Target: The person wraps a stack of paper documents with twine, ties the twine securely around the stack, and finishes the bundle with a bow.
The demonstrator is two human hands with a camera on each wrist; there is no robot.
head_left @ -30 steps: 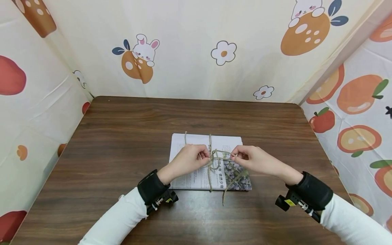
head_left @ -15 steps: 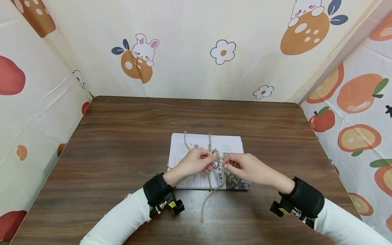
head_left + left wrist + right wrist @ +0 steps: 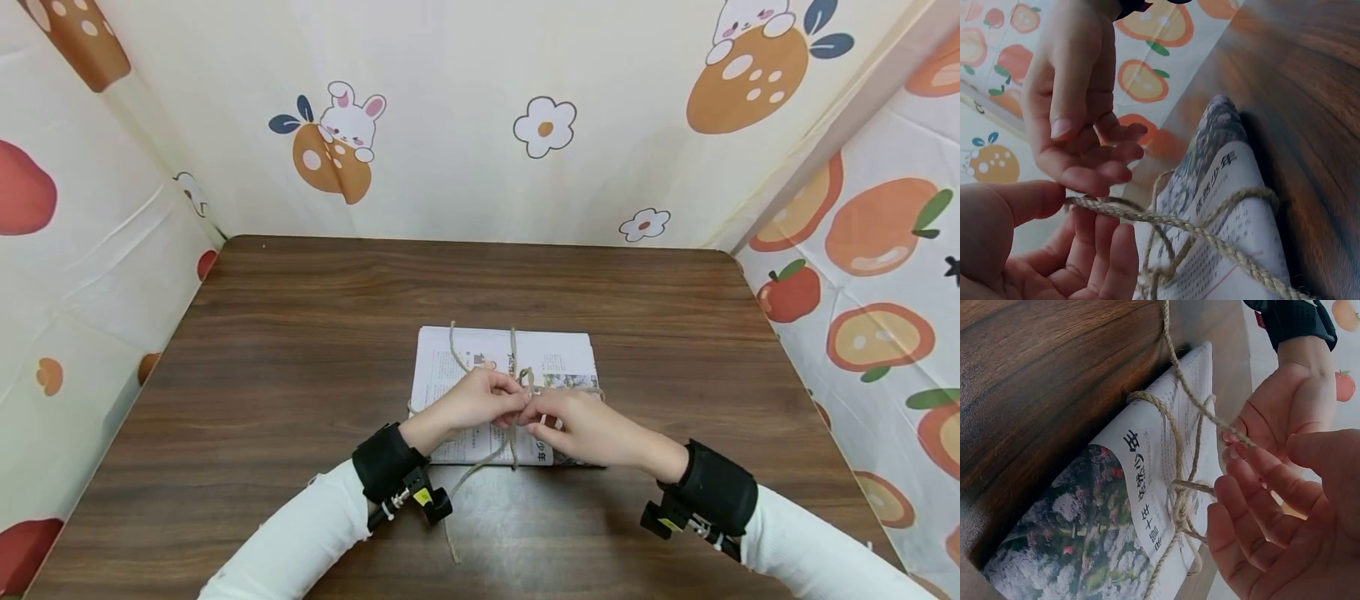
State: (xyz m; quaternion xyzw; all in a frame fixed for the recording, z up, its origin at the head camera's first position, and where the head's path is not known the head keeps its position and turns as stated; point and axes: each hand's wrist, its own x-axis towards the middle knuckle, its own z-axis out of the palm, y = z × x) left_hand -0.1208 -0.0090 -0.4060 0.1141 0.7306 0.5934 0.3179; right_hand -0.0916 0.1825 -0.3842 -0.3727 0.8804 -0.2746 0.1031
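A stack of folded newspaper (image 3: 435,354), bound with jute twine (image 3: 513,343), lies on the table. In the left wrist view my left hand (image 3: 991,231) pinches a strand of twine (image 3: 1210,240) between thumb and index finger. My right hand (image 3: 581,425) meets it above the bundle; its fingertips are right at the pinched strand, its thumb apart from them. The right wrist view shows a twine crossing with loops (image 3: 1180,509) on the paper, beside my right hand's loosely bent fingers (image 3: 1260,531). One loose tail of twine (image 3: 450,537) trails toward the front of the table.
The brown wooden table (image 3: 315,333) extends around the bundle. Behind it hangs a cream curtain (image 3: 450,167) printed with rabbits and flowers. Fruit-printed cloth (image 3: 885,333) borders the right side, and similar cloth (image 3: 97,275) the left.
My right hand has moved left and slightly down until it meets the left hand. The twine tail has swung from the right of the bundle to the front left. My left hand has shifted slightly right.
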